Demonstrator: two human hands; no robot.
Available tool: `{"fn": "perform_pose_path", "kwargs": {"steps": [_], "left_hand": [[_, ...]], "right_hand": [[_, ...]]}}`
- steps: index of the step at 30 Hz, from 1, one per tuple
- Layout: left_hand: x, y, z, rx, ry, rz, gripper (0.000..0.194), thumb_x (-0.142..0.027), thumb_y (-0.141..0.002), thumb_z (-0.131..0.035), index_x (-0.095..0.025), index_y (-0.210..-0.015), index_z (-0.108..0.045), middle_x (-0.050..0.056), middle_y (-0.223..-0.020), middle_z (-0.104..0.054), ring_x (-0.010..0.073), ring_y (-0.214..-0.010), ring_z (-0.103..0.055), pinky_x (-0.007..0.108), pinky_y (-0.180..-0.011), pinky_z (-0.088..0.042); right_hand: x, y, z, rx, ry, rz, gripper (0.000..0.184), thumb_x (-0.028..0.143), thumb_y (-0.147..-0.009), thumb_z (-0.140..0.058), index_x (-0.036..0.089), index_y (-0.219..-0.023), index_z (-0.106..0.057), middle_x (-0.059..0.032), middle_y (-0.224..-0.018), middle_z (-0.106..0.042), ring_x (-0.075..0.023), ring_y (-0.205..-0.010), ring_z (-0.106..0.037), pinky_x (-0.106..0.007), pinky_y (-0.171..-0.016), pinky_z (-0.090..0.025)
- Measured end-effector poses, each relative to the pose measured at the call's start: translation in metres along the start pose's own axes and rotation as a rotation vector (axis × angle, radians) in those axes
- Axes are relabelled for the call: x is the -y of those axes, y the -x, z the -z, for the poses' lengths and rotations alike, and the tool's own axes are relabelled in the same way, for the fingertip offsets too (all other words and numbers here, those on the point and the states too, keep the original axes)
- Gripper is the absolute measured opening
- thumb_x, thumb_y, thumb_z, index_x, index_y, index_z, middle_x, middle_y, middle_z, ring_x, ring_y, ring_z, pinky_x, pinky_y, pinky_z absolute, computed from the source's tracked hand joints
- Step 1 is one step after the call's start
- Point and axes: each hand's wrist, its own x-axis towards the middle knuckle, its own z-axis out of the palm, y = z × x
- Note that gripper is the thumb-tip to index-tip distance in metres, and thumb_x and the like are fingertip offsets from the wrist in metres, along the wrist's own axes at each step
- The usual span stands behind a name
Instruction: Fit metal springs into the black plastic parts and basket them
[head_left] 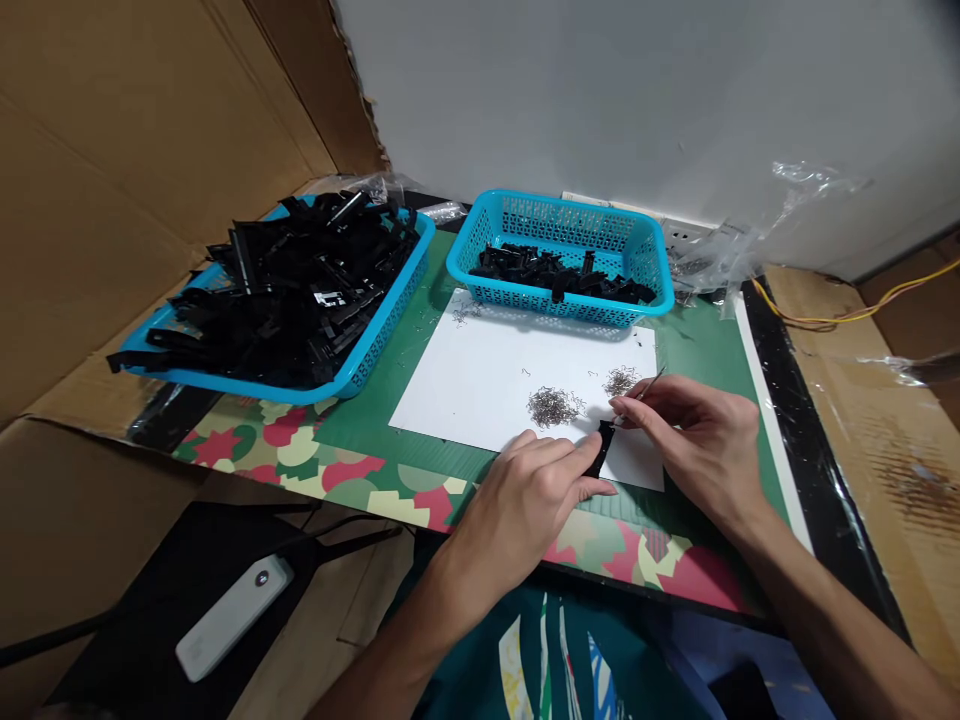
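My left hand (pixel 529 495) is closed on a small black plastic strip (pixel 602 447), pressing it down near the front of a white sheet (pixel 465 380). In my right hand (pixel 701 440) is a pair of thin metal tweezers (pixel 654 381), gripped between thumb and fingers. Their tip is at the far end of the black strip; whether it carries a small part is too fine to see. Just beyond my hands lie a larger heap of tiny bent wire pieces (pixel 553 406) and a smaller heap of wire pieces (pixel 621 381).
A blue basket (pixel 386 325) piled high with black strips stands at the left. Another blue basket (pixel 559 292), partly filled with black parts, stands at the back. Clear plastic bags (pixel 716 262) lie at the back right. Below the table edge is a white power bank (pixel 234 618).
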Motion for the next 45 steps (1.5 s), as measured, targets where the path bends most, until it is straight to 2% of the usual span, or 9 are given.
{"fn": "perform_pose_path", "kwargs": {"steps": [4, 8, 11, 14, 17, 21, 25, 38, 45], "left_hand": [[0.000, 0.001, -0.002, -0.013, -0.007, -0.017, 0.038, -0.029, -0.105, -0.062, -0.011, -0.139, -0.061, 0.004, -0.094, -0.074, 0.0188, -0.082, -0.068, 0.035, -0.078, -0.047], [-0.002, 0.001, -0.003, -0.024, -0.026, -0.009, 0.039, -0.029, -0.104, -0.064, -0.011, -0.139, -0.061, 0.004, -0.097, -0.075, 0.0188, -0.084, -0.068, 0.035, -0.078, -0.047], [-0.003, 0.000, -0.002, -0.021, -0.019, 0.006, 0.037, -0.029, -0.104, -0.064, -0.012, -0.137, -0.062, 0.003, -0.095, -0.074, 0.0184, -0.083, -0.068, 0.034, -0.077, -0.047], [-0.003, 0.000, -0.002, -0.008, -0.015, 0.025, 0.032, -0.030, -0.105, -0.063, -0.012, -0.132, -0.064, 0.003, -0.094, -0.073, 0.0182, -0.082, -0.066, 0.034, -0.076, -0.047], [-0.003, 0.001, -0.001, -0.009, -0.013, 0.035, 0.031, -0.031, -0.106, -0.062, -0.013, -0.130, -0.065, 0.003, -0.093, -0.073, 0.0177, -0.081, -0.066, 0.033, -0.076, -0.046], [-0.003, 0.000, 0.000, -0.016, -0.004, 0.038, 0.030, -0.033, -0.107, -0.061, -0.013, -0.128, -0.066, 0.003, -0.089, -0.073, 0.0173, -0.079, -0.066, 0.033, -0.074, -0.045], [-0.004, -0.001, 0.001, -0.017, 0.011, 0.045, 0.029, -0.033, -0.107, -0.060, -0.013, -0.127, -0.067, 0.003, -0.087, -0.072, 0.0174, -0.078, -0.065, 0.032, -0.073, -0.043], [-0.003, -0.002, 0.001, -0.029, 0.060, 0.084, 0.032, -0.036, -0.107, -0.058, -0.014, -0.129, -0.067, 0.003, -0.089, -0.073, 0.0187, -0.077, -0.063, 0.033, -0.074, -0.042], [-0.003, -0.001, 0.001, -0.024, 0.066, 0.081, 0.029, -0.036, -0.108, -0.057, -0.014, -0.122, -0.070, 0.002, -0.085, -0.071, 0.0180, -0.075, -0.062, 0.033, -0.074, -0.041]], "right_hand": [[0.001, -0.002, 0.003, 0.052, 0.098, 0.071, 0.017, 0.034, -0.102, -0.067, 0.021, -0.096, -0.074, -0.0035, -0.082, -0.079, -0.0169, -0.068, -0.073, -0.028, -0.067, -0.056], [-0.001, -0.007, 0.011, 0.259, 0.174, 0.084, 0.023, 0.030, -0.109, -0.049, 0.021, -0.108, -0.070, -0.0049, -0.093, -0.078, -0.0161, -0.072, -0.068, -0.028, -0.067, -0.050], [0.001, -0.009, 0.014, 0.395, 0.184, 0.045, 0.019, 0.032, -0.105, -0.056, 0.021, -0.103, -0.071, -0.0045, -0.092, -0.077, -0.0168, -0.073, -0.068, -0.028, -0.066, -0.048], [0.004, -0.009, 0.013, 0.445, 0.196, 0.002, 0.015, 0.030, -0.099, -0.062, 0.020, -0.095, -0.073, -0.0030, -0.080, -0.076, -0.0171, -0.067, -0.066, -0.028, -0.063, -0.045], [0.004, -0.009, 0.013, 0.462, 0.198, -0.027, 0.016, 0.028, -0.096, -0.061, 0.020, -0.094, -0.075, -0.0024, -0.074, -0.074, -0.0162, -0.062, -0.062, -0.028, -0.060, -0.043], [0.000, -0.009, 0.014, 0.455, 0.153, -0.075, 0.023, 0.036, -0.098, -0.064, 0.019, -0.090, -0.077, -0.0012, -0.066, -0.070, -0.0147, -0.057, -0.056, -0.028, -0.055, -0.040], [-0.003, -0.008, 0.013, 0.436, 0.130, -0.052, 0.026, 0.037, -0.098, -0.064, 0.018, -0.086, -0.078, -0.0008, -0.062, -0.067, -0.0138, -0.055, -0.052, -0.027, -0.053, -0.037], [-0.007, -0.002, 0.005, 0.353, 0.070, 0.080, 0.027, 0.032, -0.100, -0.065, 0.015, -0.082, -0.078, -0.0003, -0.062, -0.067, -0.0112, -0.052, -0.055, -0.024, -0.052, -0.039], [-0.005, -0.008, 0.008, 0.438, 0.062, -0.017, 0.028, 0.035, -0.100, -0.065, 0.016, -0.088, -0.082, -0.0032, -0.070, -0.075, -0.0148, -0.059, -0.062, -0.026, -0.054, -0.041]]}}
